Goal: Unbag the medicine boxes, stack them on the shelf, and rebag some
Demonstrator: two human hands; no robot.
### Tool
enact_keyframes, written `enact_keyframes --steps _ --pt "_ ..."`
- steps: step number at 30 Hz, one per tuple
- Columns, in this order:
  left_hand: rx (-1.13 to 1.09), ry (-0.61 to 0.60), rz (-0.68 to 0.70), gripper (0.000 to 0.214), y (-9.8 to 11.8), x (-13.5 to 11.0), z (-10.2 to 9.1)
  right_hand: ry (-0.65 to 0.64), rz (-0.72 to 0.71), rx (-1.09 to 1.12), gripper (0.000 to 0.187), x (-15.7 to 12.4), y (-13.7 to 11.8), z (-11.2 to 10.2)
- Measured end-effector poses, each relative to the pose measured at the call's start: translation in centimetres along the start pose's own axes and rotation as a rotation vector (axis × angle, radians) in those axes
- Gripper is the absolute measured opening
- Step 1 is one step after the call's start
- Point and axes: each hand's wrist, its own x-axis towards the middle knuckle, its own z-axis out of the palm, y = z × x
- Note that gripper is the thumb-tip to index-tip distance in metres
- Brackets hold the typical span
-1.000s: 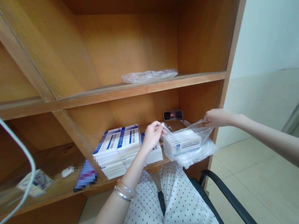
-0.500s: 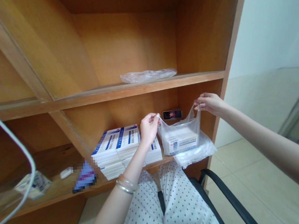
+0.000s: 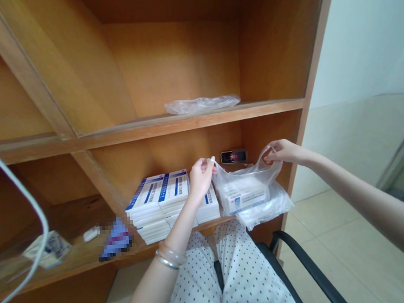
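A clear plastic bag [image 3: 237, 181] is stretched between my two hands on the lower shelf. My left hand [image 3: 203, 175] pinches its left handle, and my right hand [image 3: 283, 153] grips the right one. Inside the bag lies a white box with blue print [image 3: 247, 198], seen through the film. Beneath and to its right are more folded clear bags [image 3: 266, 212]. Stacks of white and blue boxes [image 3: 160, 199] stand to the left, partly hidden behind my left forearm.
A phone [image 3: 233, 157] leans at the back of the lower shelf. On the upper shelf [image 3: 192, 121] lies a crumpled clear bag [image 3: 202, 104]. A white cable [image 3: 35, 216] hangs at far left, near a carton [image 3: 48, 250]. A black chair armrest [image 3: 309, 267] is at lower right.
My right hand has moved down and slightly right with its handle, and the bag's right side has sunk and slackened. My left hand has barely moved.
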Motion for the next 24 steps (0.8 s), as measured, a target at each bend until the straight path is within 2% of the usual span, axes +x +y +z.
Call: enact_keyframes --steps 2,5,8,10,14,17,19,21,24 --pt "-0.017 0.038 -0.012 0.023 -0.3 -0.1 -0.3 0.041 -0.006 -0.161 0.012 -0.1 0.3 -0.2" --pt "0.001 0.111 0.008 0.021 0.0 -0.2 -0.4 0.167 -0.039 -0.246 0.023 -0.3 -0.1 -0.4" --pt "-0.079 0.153 -0.023 0.018 0.6 -0.3 0.2 0.227 -0.12 -0.022 0.026 -0.4 -1.2 -0.2" --pt "-0.206 0.096 -0.083 0.017 0.8 -0.5 1.0 0.193 -0.157 0.268 0.026 -0.4 -2.0 0.7" --pt "-0.476 -0.117 -0.212 0.022 0.1 -1.1 3.4 -0.02 -0.095 0.832 0.026 0.4 -2.6 5.0" --pt "-0.57 -0.184 -0.287 0.02 -1.3 -1.5 5.4 -0.092 -0.042 1.046 0.025 1.3 -1.8 9.5" --pt "-0.535 -0.168 -0.345 0.019 -2.3 -1.7 6.4 -0.135 -0.049 1.086 0.022 1.7 -1.1 12.2" --pt "-0.473 -0.081 -0.388 0.016 -3.2 -1.9 6.9 -0.123 -0.059 1.094 0.017 1.8 -0.5 14.0" --pt "-0.443 0.027 -0.434 0.022 -3.9 -2.1 7.0 -0.153 -0.072 1.073 0.015 1.2 -0.3 14.6"
